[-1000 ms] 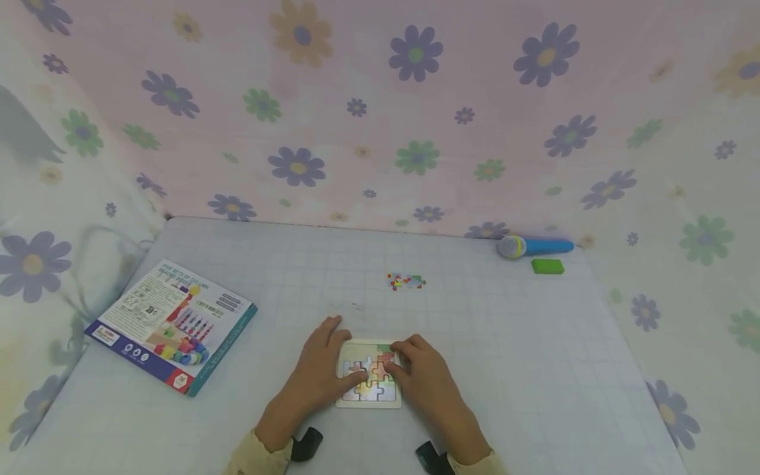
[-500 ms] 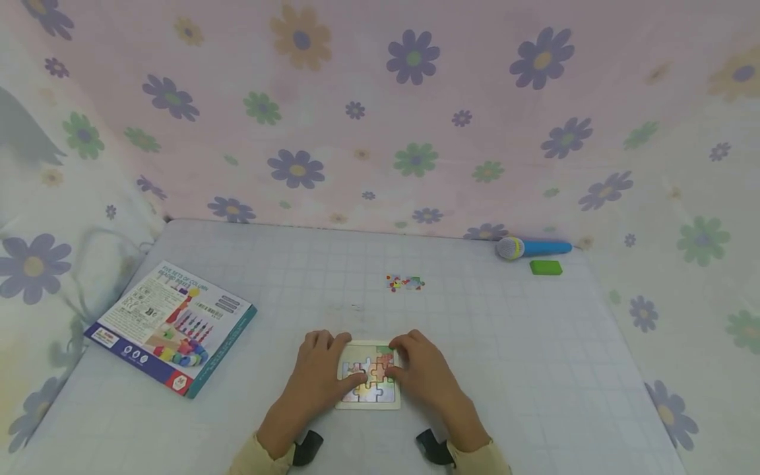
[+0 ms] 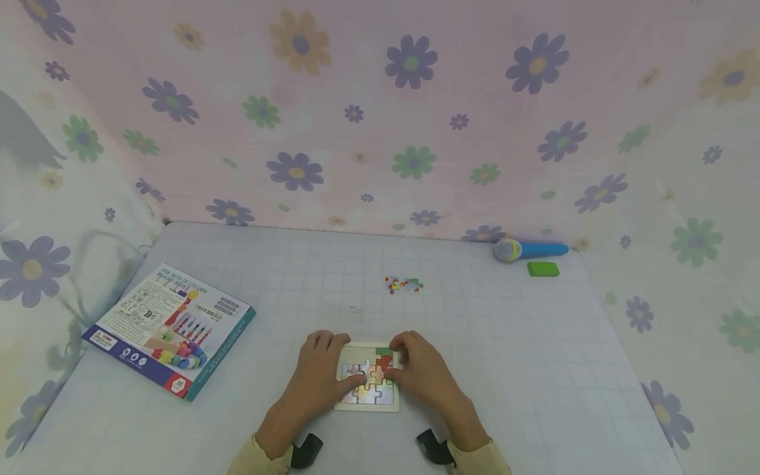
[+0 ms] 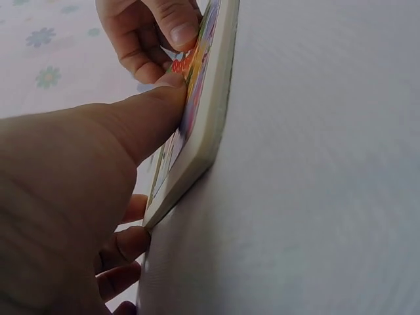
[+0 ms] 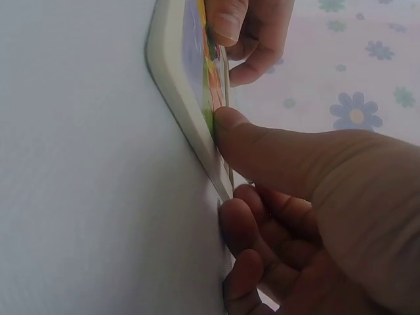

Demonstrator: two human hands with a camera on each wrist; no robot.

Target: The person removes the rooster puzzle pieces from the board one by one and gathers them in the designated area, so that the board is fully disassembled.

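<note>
A square puzzle board [image 3: 367, 398] lies flat on the table, with joined pieces in it and a bare patch at its upper left. My left hand [image 3: 317, 373] grips its left side, thumb on the pieces and fingers bent at the upper left corner. On the other side my right hand [image 3: 430, 376] holds the right edge, thumb on the pieces, fingers around the top right corner. The left wrist view shows the left thumb pressed on the face of the board [image 4: 213, 118]. In the right wrist view, fingertips touch the corner of the board [image 5: 174, 72].
Beyond the board lie small puzzle pieces [image 3: 411, 285]. A boxed toy [image 3: 172, 330] is at the left of the table. At the back right are a blue toy microphone [image 3: 540, 249] and a green block [image 3: 543, 269]. A flowered cloth [image 3: 332, 138] hangs behind.
My left fingers have drawn in and down, closer to the board's upper left corner. The right hand has barely moved, its thumb slightly lower. The head view has shifted slightly.
</note>
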